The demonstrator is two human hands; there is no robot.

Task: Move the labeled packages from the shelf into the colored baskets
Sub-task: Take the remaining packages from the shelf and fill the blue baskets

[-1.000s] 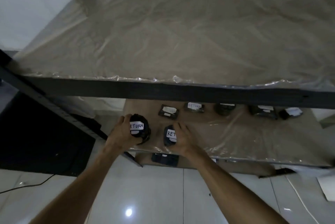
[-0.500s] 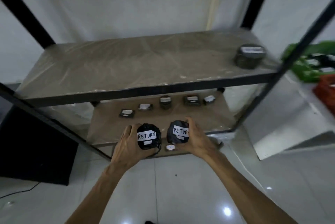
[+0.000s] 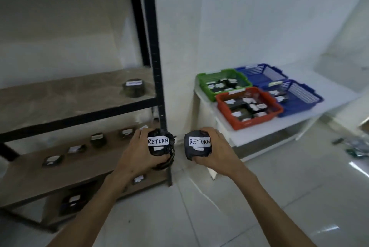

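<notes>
Packages: the left hand point(image 3: 137, 156) grips one black "RETURN" ball point(image 3: 160, 144), the right hand point(image 3: 217, 152) the other point(image 3: 197, 145); baskets point(image 3: 249, 106) now show.

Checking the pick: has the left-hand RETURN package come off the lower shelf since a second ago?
Yes. The left hand now holds its RETURN package out in front of the lower shelf, near the right post, rather than on it.

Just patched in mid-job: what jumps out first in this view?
Two black packages labelled RETURN, one gripped in the left hand and one in the right hand, front and centre. To the right, a white table carries green, red and blue baskets. The shelf stands on the left.
</notes>
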